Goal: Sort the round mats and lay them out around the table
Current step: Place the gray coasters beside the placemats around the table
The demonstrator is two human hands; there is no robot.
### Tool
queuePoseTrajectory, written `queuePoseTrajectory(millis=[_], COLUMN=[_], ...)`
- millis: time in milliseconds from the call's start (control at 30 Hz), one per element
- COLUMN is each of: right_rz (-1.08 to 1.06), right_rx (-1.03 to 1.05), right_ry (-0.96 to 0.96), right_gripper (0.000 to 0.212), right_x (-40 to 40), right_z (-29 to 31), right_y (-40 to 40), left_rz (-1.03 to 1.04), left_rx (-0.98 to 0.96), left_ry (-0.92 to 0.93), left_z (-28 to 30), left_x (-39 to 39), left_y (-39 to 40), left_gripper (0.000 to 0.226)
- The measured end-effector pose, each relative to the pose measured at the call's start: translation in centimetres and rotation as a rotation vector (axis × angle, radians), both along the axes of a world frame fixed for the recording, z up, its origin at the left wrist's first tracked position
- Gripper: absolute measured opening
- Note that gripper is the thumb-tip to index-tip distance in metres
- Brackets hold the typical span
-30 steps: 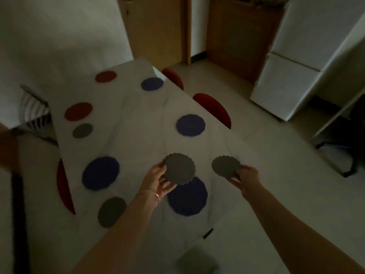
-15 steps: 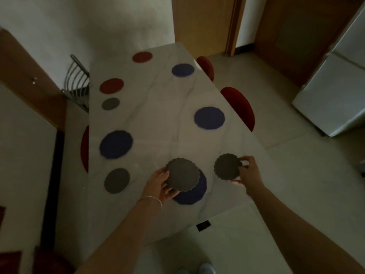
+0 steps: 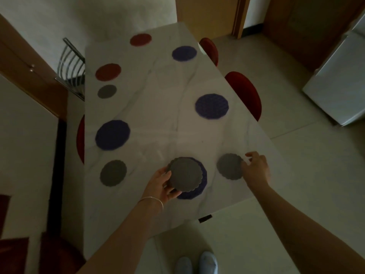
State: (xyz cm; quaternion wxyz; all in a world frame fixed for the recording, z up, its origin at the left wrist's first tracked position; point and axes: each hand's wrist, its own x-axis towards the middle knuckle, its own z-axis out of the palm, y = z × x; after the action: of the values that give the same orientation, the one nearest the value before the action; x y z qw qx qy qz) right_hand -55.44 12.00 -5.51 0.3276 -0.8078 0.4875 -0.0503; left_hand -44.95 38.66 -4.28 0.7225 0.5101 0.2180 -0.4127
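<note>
On the white marble table (image 3: 158, 107), my left hand (image 3: 162, 184) grips a large grey scalloped mat (image 3: 185, 174), held just above a blue mat (image 3: 201, 186) near the front edge. A small grey mat (image 3: 229, 166) lies flat on the table to the right. My right hand (image 3: 256, 169) rests at its right edge with fingers apart and thumb lifted. Laid out around the table are blue mats (image 3: 211, 106) (image 3: 112, 134) (image 3: 184, 53), red mats (image 3: 140, 39) (image 3: 108, 72) and grey mats (image 3: 106, 91) (image 3: 113, 173).
Red chairs (image 3: 245, 93) (image 3: 209, 50) stand along the table's right side and another red chair (image 3: 80, 139) on the left. A metal-backed chair (image 3: 72, 66) is at the far left. A white fridge (image 3: 339, 82) stands on the right. My feet (image 3: 197, 264) are below the front edge.
My right hand has lowered the small grey mat flat onto the table and opened its fingers. My left hand keeps the large grey mat over the blue one. The view has swung left.
</note>
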Motion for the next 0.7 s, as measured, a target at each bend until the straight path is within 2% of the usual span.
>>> queuePoseTrajectory(millis=[67, 100, 200, 267, 367, 467, 567, 700], right_rz=[0.038, 0.047, 0.053, 0.136, 0.211, 0.153, 0.140, 0.157], right_rx=[-0.050, 0.010, 0.475, 0.639, 0.637, 0.598, 0.577, 0.601], right_ry=[-0.011, -0.077, -0.286, -0.297, -0.337, -0.372, -0.441, -0.466], right_gripper=[0.031, 0.030, 0.027, 0.022, 0.015, 0.015, 0.015, 0.015], right_x=[0.0, 0.2, 1.5, 2.2, 2.1, 1.6, 1.5, 2.0], right_z=[1.0, 1.7, 4.7, 6.7, 8.4, 9.9, 11.5, 13.2], right_y=[0.1, 0.1, 0.9, 1.8, 2.8, 1.7, -1.1, -6.5], left_rz=[-0.022, -0.032, -0.040, -0.050, -0.106, -0.141, -0.159, -0.087], left_rx=[-0.013, -0.020, -0.068, -0.109, -0.118, -0.142, -0.089, -0.151], left_ry=[0.000, 0.001, -0.015, -0.030, -0.071, -0.101, -0.122, -0.150], left_z=[0.7, 1.1, 2.3, 3.1, 4.4, 5.7, 6.9, 8.2], left_x=[0.2, 0.3, 0.4, 0.5, -0.2, -0.6, -0.3, -0.2], left_y=[-0.5, -0.9, -2.6, -4.3, -6.9, -9.3, -12.0, -16.4], left_gripper=[0.022, 0.025, 0.026, 0.023, 0.025, 0.035, 0.041, 0.037])
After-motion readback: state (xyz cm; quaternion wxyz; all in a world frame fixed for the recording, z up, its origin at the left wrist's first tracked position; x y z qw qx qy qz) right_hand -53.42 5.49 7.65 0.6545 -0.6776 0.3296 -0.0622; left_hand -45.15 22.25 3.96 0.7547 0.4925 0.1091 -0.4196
